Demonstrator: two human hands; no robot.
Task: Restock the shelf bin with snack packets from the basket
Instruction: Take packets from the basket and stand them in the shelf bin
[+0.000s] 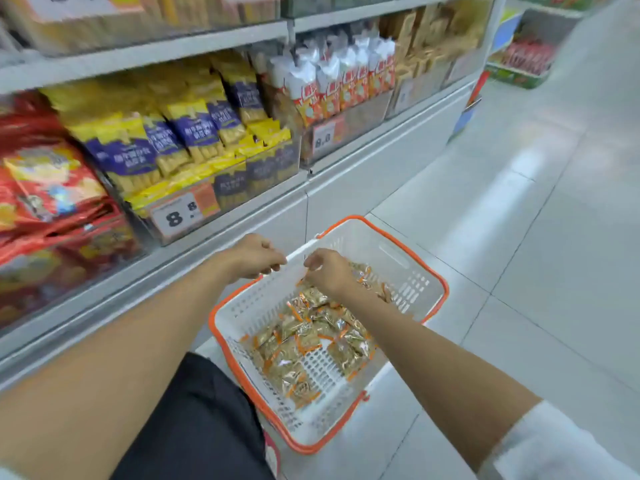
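The white basket (412, 285) with its orange rim sits on the tiled floor (536, 271) in the lower centre of the frame, its left edge close to the white shelf base (329, 195). Gold-and-orange snack packets (311, 344) lie loose across its bottom. Our left hand (254, 254) is at the far left rim with fingers curled; we cannot tell if it grips the rim. Our right hand (327, 273) hangs curled just inside that rim, above the packets; whether it pinches anything we cannot tell. A dark-clad knee (194, 420) crowds the near left corner. To the right, floor lies open. Clear shelf bins (242, 188) stand upper left.
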